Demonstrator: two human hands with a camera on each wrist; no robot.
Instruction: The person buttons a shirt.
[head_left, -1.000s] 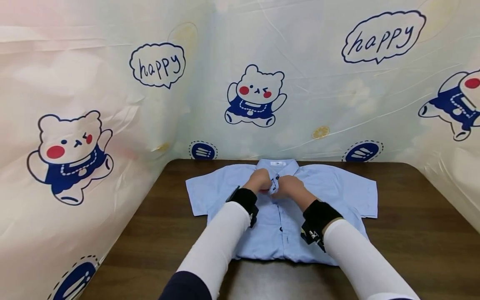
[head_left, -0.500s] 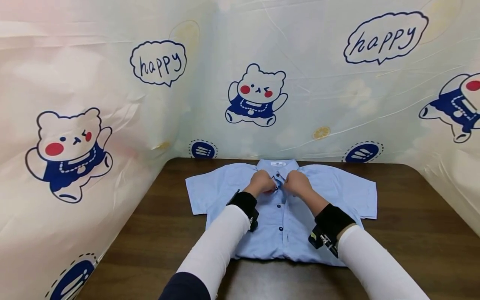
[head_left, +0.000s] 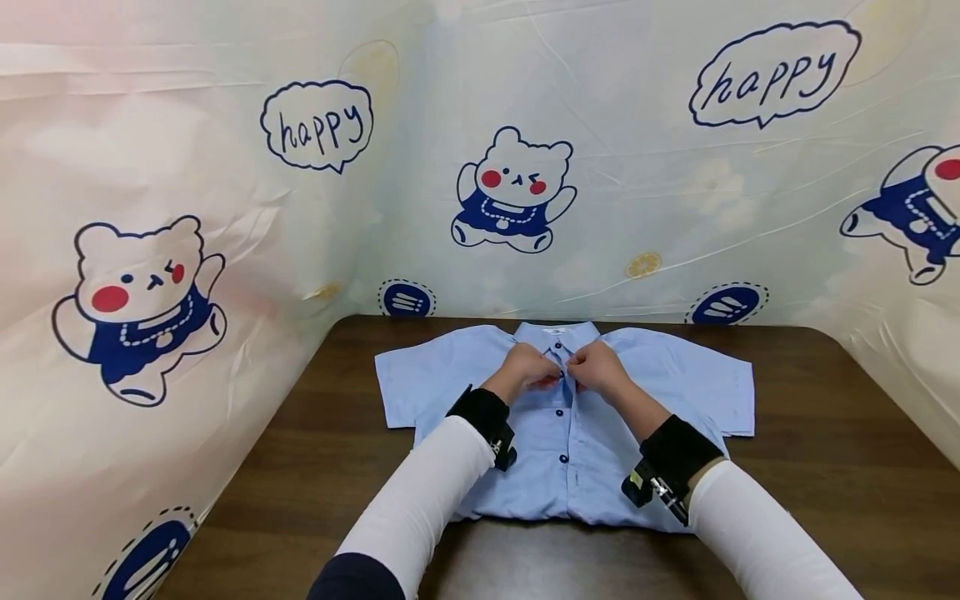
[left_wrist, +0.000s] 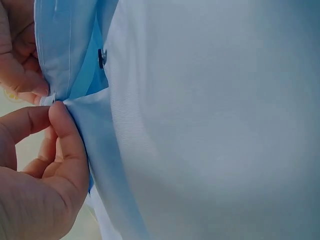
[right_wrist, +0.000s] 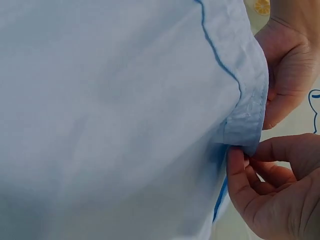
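Observation:
A light blue short-sleeved shirt [head_left: 667, 392] lies front up, its collar [head_left: 577, 335] at the far side. My left hand [head_left: 527, 367] pinches the front edge below the collar; in the left wrist view its thumb and forefinger meet on the cloth. Just across the opening, my right hand [head_left: 597, 367] pinches the other front edge, the buttonhole placket [right_wrist: 247, 117], between thumb and forefinger. A dark button [left_wrist: 101, 58] shows inside the gap between the two fronts. Lower down the front are dark buttons, one a little below the hands [head_left: 559, 412] and one nearer the hem [head_left: 564, 458].
The shirt lies on a dark brown wooden table [head_left: 300, 483]. Behind and on both sides hangs a pale curtain [head_left: 420, 192] printed with bears and the word "happy". Black wrist straps with small cameras [head_left: 648, 492] sit close above the cloth.
My right hand has shifted right, away from the left hand, drawing its edge of the placket aside. The front now gapes between the hands, and a lower button shows more plainly.

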